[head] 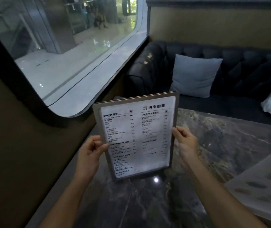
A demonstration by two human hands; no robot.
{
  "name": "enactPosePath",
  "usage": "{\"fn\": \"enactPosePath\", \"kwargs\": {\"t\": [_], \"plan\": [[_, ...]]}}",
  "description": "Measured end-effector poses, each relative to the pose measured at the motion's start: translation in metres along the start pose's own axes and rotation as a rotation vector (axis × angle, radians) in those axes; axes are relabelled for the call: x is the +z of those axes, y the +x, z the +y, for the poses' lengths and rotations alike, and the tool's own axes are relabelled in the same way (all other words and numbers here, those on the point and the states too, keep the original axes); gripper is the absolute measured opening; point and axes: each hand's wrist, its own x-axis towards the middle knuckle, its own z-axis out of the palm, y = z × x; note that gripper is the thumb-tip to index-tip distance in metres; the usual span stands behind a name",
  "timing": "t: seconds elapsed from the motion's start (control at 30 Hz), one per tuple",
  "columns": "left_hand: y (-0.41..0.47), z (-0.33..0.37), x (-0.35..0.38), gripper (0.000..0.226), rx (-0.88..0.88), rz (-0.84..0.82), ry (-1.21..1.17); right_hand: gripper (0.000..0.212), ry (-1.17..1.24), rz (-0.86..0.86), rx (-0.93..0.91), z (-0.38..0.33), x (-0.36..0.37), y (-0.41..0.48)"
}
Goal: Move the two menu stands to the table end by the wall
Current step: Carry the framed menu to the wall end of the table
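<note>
- The left hand (90, 150) pinches the left edge of a menu stand (136, 135), with the thumb on the printed face and the fingers behind it.
- The right hand (185, 142) is closed on the right edge, a little higher than the left grip.
- Between the two grips the stand is upright and slightly tilted, over the dark marble table (213, 145), near the side by the wall (24, 145). I cannot tell if its base touches the table.
- The second menu stand (261, 183), I think, is the blurred pale panel well to the right of the right grip.
- So the first stand seems almost delivered but not released, and the second is not yet moved.
</note>
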Motion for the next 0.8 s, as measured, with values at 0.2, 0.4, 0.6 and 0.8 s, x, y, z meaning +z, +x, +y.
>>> {"fn": "enactPosePath", "kwargs": {"t": [0.2,0.4,0.6,0.8], "plan": [[-0.053,0.007,-0.053,0.014,0.009,0.207,0.102,0.008,0.013,-0.194,0.05,0.009,0.045,-0.021],[-0.109,0.01,-0.084,0.022,-0.076,0.431,0.161,0.011,-0.034,-0.353,0.07,0.017,0.086,-0.046],[-0.157,-0.001,-0.103,0.028,-0.166,0.553,0.103,0.016,0.029,-0.466,0.183,0.03,0.114,-0.067],[-0.192,0.004,-0.099,0.017,-0.236,0.615,0.055,0.027,0.0,-0.56,0.215,0.042,0.128,-0.081]]}}
